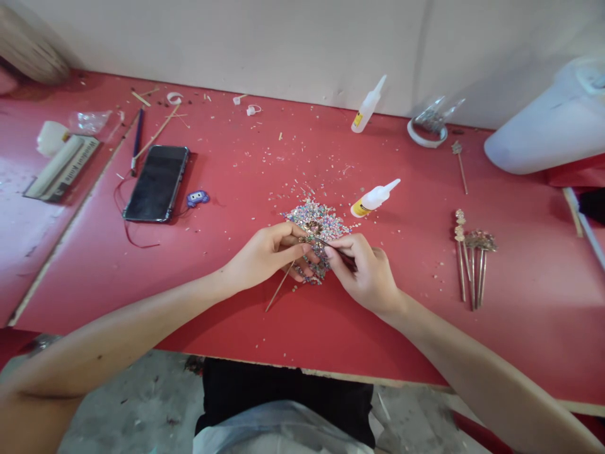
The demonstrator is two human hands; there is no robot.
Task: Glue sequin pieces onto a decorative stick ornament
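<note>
My left hand (262,258) is closed on a hair stick (280,287), whose thin gold shaft slants down toward the table's front edge. Its ornate head (313,230) shows at my fingertips, partly hidden by them. In a pinch, my right hand (366,271) grips dark, slender tweezers (348,258), their tip meeting the ornament. Beneath both hands spreads a pile of small shiny shell-like chips (326,219), mixed in colour. A white glue bottle with a yellow label (373,198) lies tilted just beyond my right hand.
Another glue bottle (368,106) stands near the wall. Several finished-looking hair sticks (472,258) lie at right, near a white roll (543,120). A phone (157,183), a brush (137,142) and a knife box (66,169) are on the left of the red table (227,183).
</note>
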